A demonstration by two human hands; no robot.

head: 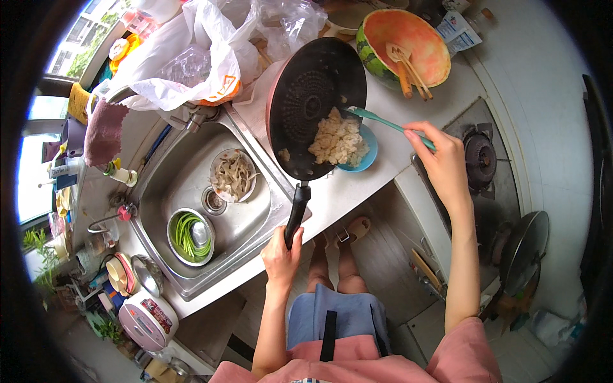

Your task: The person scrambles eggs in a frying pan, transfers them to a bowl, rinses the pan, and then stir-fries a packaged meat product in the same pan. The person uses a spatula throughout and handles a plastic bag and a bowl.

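My left hand (282, 258) grips the black handle of a frying pan (306, 95), which is tilted over a blue bowl (370, 152) on the counter. Pale, crumbly cooked food, perhaps scrambled egg (339, 139), lies across the pan's lower rim and over the bowl, hiding much of it. In my right hand (438, 158) is a teal spatula (383, 119). Its pale-smeared head is at the pan's right rim, just above the food. A few small bits of food cling to the pan's dark inside.
Left of the pan, a steel sink (191, 158) holds a plate of torn mushrooms (233, 174) and a metal bowl of green stalks (189, 237). A hollowed watermelon half (407, 48) with utensils stands behind. A gas burner (480, 158) is at right, plastic bags (210, 57) at the back.
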